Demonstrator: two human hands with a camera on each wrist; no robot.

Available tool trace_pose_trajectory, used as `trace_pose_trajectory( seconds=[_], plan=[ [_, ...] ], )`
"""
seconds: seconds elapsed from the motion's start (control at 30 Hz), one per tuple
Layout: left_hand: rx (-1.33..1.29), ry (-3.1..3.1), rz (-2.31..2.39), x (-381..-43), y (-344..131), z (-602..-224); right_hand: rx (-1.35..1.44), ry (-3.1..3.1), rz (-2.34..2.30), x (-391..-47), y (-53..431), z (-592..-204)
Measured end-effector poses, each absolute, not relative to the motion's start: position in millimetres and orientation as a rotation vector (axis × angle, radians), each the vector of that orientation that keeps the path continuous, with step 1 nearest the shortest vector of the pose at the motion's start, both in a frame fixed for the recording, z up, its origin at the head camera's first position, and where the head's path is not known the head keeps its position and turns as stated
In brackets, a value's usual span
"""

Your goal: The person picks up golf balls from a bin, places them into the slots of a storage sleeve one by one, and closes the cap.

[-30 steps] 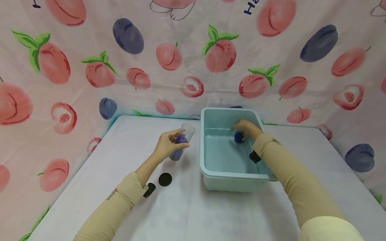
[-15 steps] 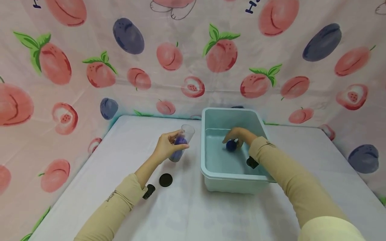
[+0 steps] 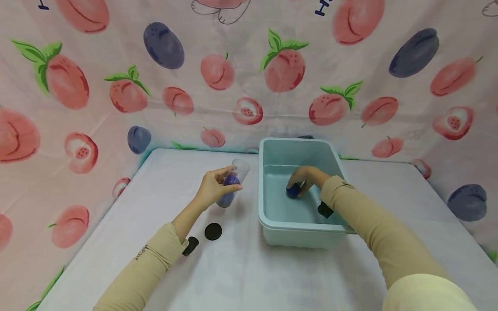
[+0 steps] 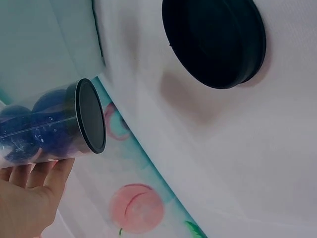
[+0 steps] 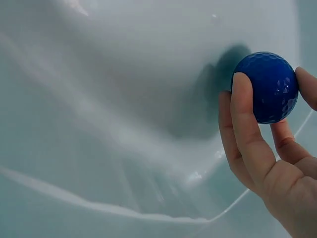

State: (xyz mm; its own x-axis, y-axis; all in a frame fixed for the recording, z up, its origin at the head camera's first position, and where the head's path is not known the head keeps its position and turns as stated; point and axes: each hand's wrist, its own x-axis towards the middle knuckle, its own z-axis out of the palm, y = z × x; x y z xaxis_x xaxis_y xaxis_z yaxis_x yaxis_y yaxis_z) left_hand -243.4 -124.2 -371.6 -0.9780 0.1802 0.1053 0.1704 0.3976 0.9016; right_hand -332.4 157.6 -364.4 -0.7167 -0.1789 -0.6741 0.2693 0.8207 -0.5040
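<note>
My left hand (image 3: 212, 189) grips a clear plastic tube (image 3: 241, 167), tilted above the table with its open end up and to the right. Blue balls (image 4: 51, 121) show through the tube's wall, and a black rim rings its base in the left wrist view. Inside the pale blue-green tub (image 3: 261, 185), my right hand (image 3: 311, 176) pinches a blue golf ball (image 5: 267, 88) between thumb and fingers, low over the tub's floor. On the table in front of the tube lies a round black lid (image 3: 213, 232), which the left wrist view shows hollow side up.
The tub's near rim (image 3: 303, 226) stands between me and the right hand, with the right sleeve (image 3: 373, 216) passing over its right side. A white cloth covers the table (image 3: 233, 276). Behind it hangs a fruit-patterned curtain (image 3: 186, 129). A black wrist camera (image 3: 190, 246) sits under the left forearm.
Inside the tub, my right hand has moved left and nearer to me, the golf ball moving with it. The left hand with the tube has barely shifted.
</note>
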Motion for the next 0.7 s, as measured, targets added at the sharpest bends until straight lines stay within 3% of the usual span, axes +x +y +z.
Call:
trace_pose_trajectory(
  seconds=[0.7],
  plan=[
    [0.330,2.581,1.707,-242.3,-115.3,-368.4,-0.009,2.132,-1.133,-324.9,155.4,-331.7]
  ],
)
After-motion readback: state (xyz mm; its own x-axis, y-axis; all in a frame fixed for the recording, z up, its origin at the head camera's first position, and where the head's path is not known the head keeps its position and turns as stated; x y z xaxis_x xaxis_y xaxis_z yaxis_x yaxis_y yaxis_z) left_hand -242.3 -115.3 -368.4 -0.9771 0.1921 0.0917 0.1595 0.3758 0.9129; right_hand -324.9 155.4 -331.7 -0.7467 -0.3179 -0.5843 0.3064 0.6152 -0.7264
